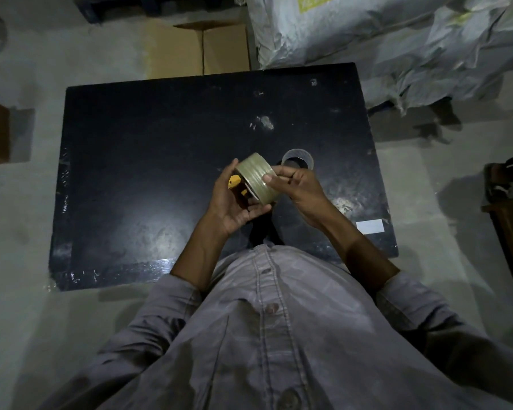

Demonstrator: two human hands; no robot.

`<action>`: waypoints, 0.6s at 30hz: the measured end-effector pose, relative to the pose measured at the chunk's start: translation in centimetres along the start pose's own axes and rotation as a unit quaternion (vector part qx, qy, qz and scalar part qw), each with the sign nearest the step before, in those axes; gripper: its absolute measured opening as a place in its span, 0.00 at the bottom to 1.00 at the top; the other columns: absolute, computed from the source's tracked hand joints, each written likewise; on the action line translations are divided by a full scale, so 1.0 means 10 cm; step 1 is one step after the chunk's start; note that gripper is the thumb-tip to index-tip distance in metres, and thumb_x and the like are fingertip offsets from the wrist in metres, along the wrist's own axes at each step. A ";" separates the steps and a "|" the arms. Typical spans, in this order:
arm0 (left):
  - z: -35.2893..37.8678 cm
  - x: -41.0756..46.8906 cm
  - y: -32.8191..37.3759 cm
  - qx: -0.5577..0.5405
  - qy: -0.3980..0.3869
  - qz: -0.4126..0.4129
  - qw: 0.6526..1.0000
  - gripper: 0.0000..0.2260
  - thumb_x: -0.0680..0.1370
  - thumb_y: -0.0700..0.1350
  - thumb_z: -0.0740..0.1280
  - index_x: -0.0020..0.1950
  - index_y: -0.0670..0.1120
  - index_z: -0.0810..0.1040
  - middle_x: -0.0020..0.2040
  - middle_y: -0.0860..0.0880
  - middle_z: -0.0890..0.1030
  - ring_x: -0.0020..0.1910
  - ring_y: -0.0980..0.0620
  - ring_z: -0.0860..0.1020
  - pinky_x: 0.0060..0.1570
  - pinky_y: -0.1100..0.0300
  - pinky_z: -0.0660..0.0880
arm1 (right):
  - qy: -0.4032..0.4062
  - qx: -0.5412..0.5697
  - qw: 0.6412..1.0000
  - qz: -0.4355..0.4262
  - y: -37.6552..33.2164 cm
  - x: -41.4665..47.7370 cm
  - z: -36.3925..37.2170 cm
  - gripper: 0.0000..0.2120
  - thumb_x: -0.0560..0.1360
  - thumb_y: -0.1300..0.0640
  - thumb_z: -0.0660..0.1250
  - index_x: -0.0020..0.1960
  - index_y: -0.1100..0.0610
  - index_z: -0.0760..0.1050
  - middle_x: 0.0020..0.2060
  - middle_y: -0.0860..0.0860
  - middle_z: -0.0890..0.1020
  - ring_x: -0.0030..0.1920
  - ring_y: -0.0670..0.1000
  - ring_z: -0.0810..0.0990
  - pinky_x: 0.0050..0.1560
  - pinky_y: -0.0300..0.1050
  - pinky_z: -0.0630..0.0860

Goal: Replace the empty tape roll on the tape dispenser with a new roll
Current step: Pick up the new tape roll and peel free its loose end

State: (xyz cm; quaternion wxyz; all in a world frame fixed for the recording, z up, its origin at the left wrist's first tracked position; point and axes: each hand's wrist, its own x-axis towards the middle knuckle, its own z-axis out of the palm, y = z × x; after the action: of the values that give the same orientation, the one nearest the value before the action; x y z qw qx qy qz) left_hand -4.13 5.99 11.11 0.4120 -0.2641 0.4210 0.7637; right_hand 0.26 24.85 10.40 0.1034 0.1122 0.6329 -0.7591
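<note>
A full roll of clear tape point(256, 175) is held above the black table point(148, 161), tilted, with its flat side against a yellow and black tape dispenser point(237, 187). My left hand point(233, 202) cups the dispenser from below and the left. My right hand point(299, 187) grips the roll's right edge, thumb pressed on the tape surface. Most of the dispenser is hidden behind the roll and my fingers. An empty tape core point(297, 159), a thin pale ring, lies flat on the table just beyond my right hand.
A white label point(370, 226) is stuck near the table's right front corner. A cardboard box point(202, 48) stands behind the table, and large grey sacks point(382, 39) lie at the back right. Dark furniture point(510, 220) stands at the right edge.
</note>
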 end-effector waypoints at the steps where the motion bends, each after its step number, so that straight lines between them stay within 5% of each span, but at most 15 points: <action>1: -0.01 0.00 0.02 0.023 0.000 0.006 1.000 0.32 0.83 0.70 0.67 0.67 0.43 0.88 0.61 0.38 0.88 0.58 0.35 0.87 0.46 0.42 0.89 | 0.003 0.000 1.000 0.001 0.01 -0.01 0.00 0.13 0.85 0.62 0.73 0.67 0.65 0.85 0.53 0.55 0.92 0.52 0.49 0.90 0.56 0.40 0.84; 4: -0.03 -0.01 0.08 0.113 -0.025 0.027 0.993 0.33 0.81 0.69 0.70 0.76 0.47 0.82 0.68 0.37 0.86 0.66 0.32 0.86 0.57 0.33 0.86 | 0.015 0.000 1.000 0.003 0.05 -0.02 -0.01 0.11 0.84 0.63 0.73 0.65 0.65 0.85 0.52 0.56 0.91 0.51 0.49 0.89 0.56 0.41 0.83; 7: -0.02 -0.02 0.05 0.160 -0.023 0.056 0.985 0.33 0.78 0.58 0.81 0.79 0.50 0.76 0.74 0.38 0.82 0.68 0.33 0.85 0.58 0.27 0.85 | 0.033 -0.004 0.999 -0.002 0.04 -0.01 -0.01 0.12 0.84 0.62 0.74 0.65 0.66 0.86 0.55 0.61 0.90 0.52 0.50 0.88 0.58 0.44 0.82; 9: 0.03 -0.04 0.05 0.165 0.012 0.090 0.982 0.33 0.75 0.54 0.83 0.77 0.49 0.77 0.71 0.39 0.83 0.65 0.36 0.87 0.57 0.31 0.87 | 0.028 0.002 1.000 -0.006 0.02 -0.01 -0.02 0.13 0.84 0.62 0.74 0.67 0.67 0.84 0.58 0.64 0.89 0.55 0.53 0.88 0.60 0.46 0.82; 13: 0.10 -0.09 0.07 0.086 0.010 0.072 0.994 0.35 0.79 0.66 0.75 0.74 0.40 0.83 0.58 0.39 0.87 0.52 0.40 0.88 0.48 0.46 0.87 | -0.021 -0.019 0.999 -0.022 -0.08 -0.01 0.00 0.17 0.84 0.64 0.74 0.72 0.63 0.82 0.61 0.60 0.90 0.60 0.55 0.89 0.64 0.52 0.84; 18: 0.07 -0.06 0.10 0.038 -0.050 -0.040 0.997 0.48 0.80 0.78 0.61 0.71 0.32 0.80 0.49 0.33 0.83 0.33 0.42 0.84 0.26 0.60 0.80 | -0.037 -0.081 0.995 -0.054 -0.12 0.00 0.02 0.13 0.84 0.63 0.75 0.68 0.63 0.84 0.54 0.58 0.91 0.49 0.55 0.89 0.47 0.46 0.86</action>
State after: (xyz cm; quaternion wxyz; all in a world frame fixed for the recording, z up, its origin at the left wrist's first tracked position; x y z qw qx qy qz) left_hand -4.68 6.03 12.35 0.4720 -0.2268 0.4176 0.7426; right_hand -0.08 24.87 11.57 0.0939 0.0409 0.6934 -0.7133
